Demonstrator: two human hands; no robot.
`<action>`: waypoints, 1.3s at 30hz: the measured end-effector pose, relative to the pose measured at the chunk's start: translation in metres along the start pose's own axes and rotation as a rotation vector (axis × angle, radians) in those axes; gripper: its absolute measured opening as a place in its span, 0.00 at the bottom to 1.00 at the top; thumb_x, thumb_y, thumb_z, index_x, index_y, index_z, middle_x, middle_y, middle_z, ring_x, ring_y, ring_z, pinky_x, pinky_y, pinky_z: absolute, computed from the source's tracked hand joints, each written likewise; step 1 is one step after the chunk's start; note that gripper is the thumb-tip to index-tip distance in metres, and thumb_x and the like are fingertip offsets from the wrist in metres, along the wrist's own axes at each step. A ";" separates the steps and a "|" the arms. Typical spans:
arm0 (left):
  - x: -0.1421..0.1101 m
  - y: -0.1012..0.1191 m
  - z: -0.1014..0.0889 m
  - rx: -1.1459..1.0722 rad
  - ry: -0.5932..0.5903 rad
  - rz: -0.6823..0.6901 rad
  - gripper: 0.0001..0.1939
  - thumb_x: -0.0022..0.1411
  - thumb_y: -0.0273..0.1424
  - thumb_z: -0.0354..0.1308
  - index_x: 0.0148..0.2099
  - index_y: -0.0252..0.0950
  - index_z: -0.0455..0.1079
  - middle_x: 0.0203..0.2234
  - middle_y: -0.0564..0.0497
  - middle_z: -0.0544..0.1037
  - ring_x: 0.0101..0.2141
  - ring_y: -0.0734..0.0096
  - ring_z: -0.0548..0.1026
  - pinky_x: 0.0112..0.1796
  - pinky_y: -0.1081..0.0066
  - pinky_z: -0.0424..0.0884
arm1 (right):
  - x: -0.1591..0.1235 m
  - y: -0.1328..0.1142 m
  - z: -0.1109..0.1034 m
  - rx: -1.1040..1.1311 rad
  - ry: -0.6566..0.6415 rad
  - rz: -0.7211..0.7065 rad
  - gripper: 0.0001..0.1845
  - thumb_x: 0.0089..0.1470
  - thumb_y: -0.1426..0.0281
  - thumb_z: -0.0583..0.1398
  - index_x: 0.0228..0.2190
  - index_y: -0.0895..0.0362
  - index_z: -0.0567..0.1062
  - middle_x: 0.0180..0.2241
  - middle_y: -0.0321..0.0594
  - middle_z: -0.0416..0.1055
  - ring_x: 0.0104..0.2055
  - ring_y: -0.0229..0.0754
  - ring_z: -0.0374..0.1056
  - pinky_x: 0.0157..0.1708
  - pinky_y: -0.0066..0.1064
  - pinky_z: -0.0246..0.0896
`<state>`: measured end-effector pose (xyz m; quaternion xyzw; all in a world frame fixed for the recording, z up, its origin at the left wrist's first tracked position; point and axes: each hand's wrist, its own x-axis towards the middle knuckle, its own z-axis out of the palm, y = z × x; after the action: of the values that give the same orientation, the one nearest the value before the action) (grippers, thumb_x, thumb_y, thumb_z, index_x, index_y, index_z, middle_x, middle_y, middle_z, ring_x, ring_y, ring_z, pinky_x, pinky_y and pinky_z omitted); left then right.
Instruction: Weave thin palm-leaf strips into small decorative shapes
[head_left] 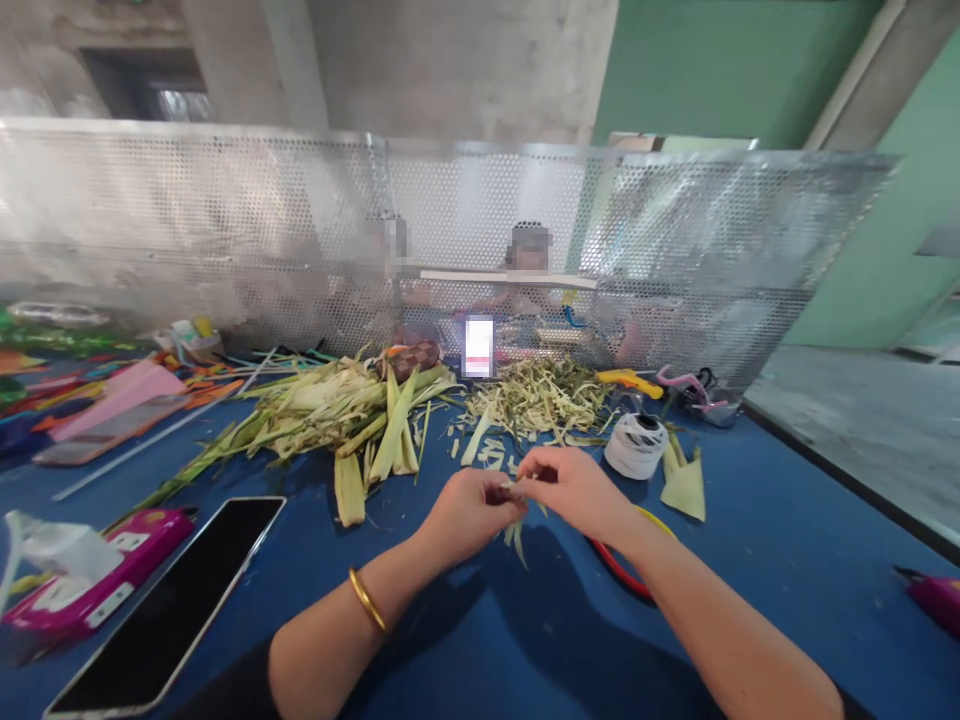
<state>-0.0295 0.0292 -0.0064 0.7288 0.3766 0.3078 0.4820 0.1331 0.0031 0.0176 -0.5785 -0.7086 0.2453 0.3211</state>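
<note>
My left hand [471, 512] and my right hand [568, 487] meet over the blue table, fingertips pinched together. Between them is a small piece of pale green corn husk, and thin husk strips [516, 543] dangle below the fingers. My fingers cover most of the piece, so its shape cannot be made out. Just beyond the hands lie short husk scraps [491, 452] and a heap of shredded husk [544, 393]. To the left of that heap is a pile of whole corn husks [322, 405].
A white spool of string [636, 446] stands right of my hands, near a husk piece [686, 488]. Under my right forearm lies a red and yellow ring [626, 572]. A black-screened tablet [172, 610] and magenta tissue pack [105, 570] lie left. A perforated metal screen [300, 230] crosses behind.
</note>
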 end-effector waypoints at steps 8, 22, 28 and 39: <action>0.017 -0.009 -0.048 -0.072 -0.189 -0.151 0.17 0.41 0.36 0.65 0.35 0.33 0.75 0.27 0.50 0.77 0.28 0.71 0.73 0.34 0.71 0.68 | -0.007 0.006 -0.001 0.310 -0.850 0.135 0.08 0.37 0.70 0.67 0.24 0.59 0.75 0.17 0.30 0.68 0.19 0.34 0.66 0.22 0.24 0.61; 0.021 -0.034 -0.028 0.690 0.109 -0.002 0.09 0.52 0.31 0.55 0.37 0.39 0.73 0.28 0.53 0.77 0.32 0.68 0.73 0.32 0.72 0.63 | -0.026 0.038 -0.023 -0.358 0.092 0.119 0.07 0.51 0.67 0.57 0.29 0.57 0.73 0.28 0.41 0.70 0.31 0.44 0.66 0.32 0.33 0.57; 0.021 -0.036 -0.025 0.686 0.110 -0.010 0.09 0.53 0.32 0.55 0.38 0.40 0.73 0.28 0.54 0.77 0.31 0.68 0.73 0.30 0.73 0.62 | -0.067 0.042 -0.039 -0.724 -0.221 0.319 0.32 0.44 0.75 0.56 0.54 0.57 0.65 0.47 0.52 0.67 0.46 0.54 0.68 0.37 0.36 0.58; 0.027 -0.038 -0.038 0.391 0.457 0.026 0.11 0.57 0.32 0.52 0.40 0.37 0.73 0.27 0.51 0.78 0.29 0.68 0.75 0.31 0.72 0.68 | -0.053 0.064 -0.051 -0.387 -0.054 0.329 0.33 0.46 0.75 0.54 0.56 0.57 0.59 0.38 0.43 0.71 0.35 0.44 0.70 0.36 0.34 0.62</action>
<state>-0.0556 0.0797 -0.0264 0.7245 0.5181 0.3914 0.2312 0.2194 -0.0362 -0.0031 -0.7301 -0.6468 0.1692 0.1412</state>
